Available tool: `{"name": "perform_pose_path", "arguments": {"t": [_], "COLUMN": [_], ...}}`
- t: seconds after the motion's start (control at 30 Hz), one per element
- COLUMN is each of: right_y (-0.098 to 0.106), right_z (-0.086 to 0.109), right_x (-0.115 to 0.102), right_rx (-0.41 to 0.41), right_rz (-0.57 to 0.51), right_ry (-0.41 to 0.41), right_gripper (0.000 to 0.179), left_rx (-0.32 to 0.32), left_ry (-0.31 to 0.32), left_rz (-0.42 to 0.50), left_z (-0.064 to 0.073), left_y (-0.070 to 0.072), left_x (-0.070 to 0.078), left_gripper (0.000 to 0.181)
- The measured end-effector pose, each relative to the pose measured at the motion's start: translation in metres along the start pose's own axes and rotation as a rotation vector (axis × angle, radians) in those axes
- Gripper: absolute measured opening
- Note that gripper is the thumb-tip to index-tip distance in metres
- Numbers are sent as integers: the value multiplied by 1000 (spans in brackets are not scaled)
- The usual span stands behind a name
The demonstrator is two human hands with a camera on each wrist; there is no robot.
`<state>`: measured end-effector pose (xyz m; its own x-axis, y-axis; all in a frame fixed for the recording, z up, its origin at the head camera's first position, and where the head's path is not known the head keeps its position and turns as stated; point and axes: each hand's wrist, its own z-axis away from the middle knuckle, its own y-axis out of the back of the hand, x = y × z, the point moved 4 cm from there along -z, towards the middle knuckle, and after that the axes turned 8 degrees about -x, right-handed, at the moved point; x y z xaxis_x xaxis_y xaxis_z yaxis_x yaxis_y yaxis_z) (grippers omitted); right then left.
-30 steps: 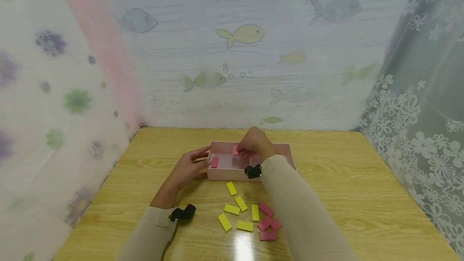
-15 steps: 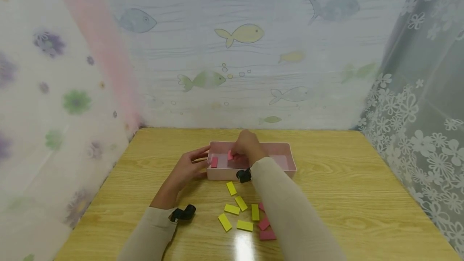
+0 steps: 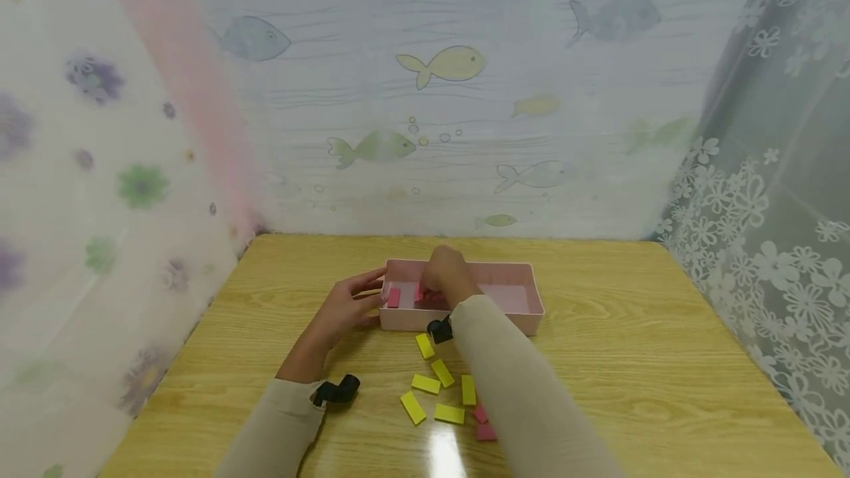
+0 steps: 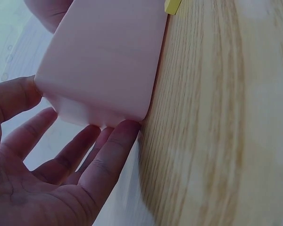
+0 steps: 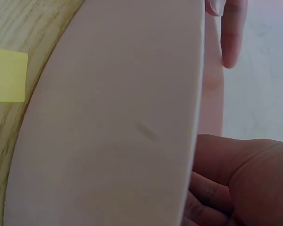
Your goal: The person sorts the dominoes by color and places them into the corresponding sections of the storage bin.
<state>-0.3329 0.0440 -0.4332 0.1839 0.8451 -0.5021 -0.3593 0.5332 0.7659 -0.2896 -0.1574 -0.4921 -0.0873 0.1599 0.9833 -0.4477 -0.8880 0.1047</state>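
A pink rectangular box (image 3: 511,273) stands on the wooden table. At its left end my left hand (image 3: 340,312) touches the outside with spread, mostly straight fingers; the left wrist view shows the fingertips (image 4: 129,126) against the end wall. My right hand (image 3: 448,275) reaches down inside the box and pinches a small pink domino-like block (image 3: 418,291), partly covered by the fingers. Left of it, another pink block (image 3: 394,297) stands by the box's left end. In the right wrist view the box wall (image 5: 118,94) hides the right fingertips.
Several yellow blocks (image 3: 426,383) lie scattered on the table (image 3: 637,360) in front of the box. Near them, pink blocks (image 3: 487,432) are partly covered by the right sleeve (image 3: 524,389). Printed curtains (image 3: 425,109) hang behind and at both sides.
The right hand has moved left and lower inside the box, carrying its pink block closer to the standing one. My left hand has stayed at the box's left end.
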Motion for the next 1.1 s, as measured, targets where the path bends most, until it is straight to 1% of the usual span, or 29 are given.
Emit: {"name": "perform_pose_path", "arguments": {"t": [0.1, 0.23, 0.37, 0.47, 0.6, 0.7, 0.77, 0.9, 0.97, 1.1], "right_y": [0, 0, 0, -1, -3, -4, -6, -10, -11, -12], "right_z": [4, 6, 9, 13, 16, 16, 15, 14, 13, 14], "right_x": [-1, -1, 0, 1, 3, 2, 2, 2, 3, 3], "right_rx": [32, 46, 41, 5, -76, -125, -153, -178, -176, -177], "right_rz": [36, 43, 6, -72, -194, -255, -298, -371, -362, -291], "right_ry": [14, 22, 15, 8, 14, 17, 3, -19, -17, 0], "right_gripper": [16, 13, 14, 19, 36, 52, 57, 62, 68, 83], "left_rx": [3, 4, -3, -3, -2, -5, -7, -13, -18, -19], "left_ry": [-3, -7, -14, -18, -18, -21, -23, -23, -24, -27], "left_rz": [1, -1, 7, 4, -4, -1, -1, 5, 10, 11], "left_z": [1, 2, 2, 1, 1, 1, 2, 2, 2, 3], "left_y": [0, 0, -1, -1, 0, 0, 0, -1, -1, -1], "left_x": [1, 2, 2, 2, 0, 0, 1, 1, 1, 2], "left_gripper": [58, 58, 58, 57, 57, 56, 57, 57, 57, 56]}}
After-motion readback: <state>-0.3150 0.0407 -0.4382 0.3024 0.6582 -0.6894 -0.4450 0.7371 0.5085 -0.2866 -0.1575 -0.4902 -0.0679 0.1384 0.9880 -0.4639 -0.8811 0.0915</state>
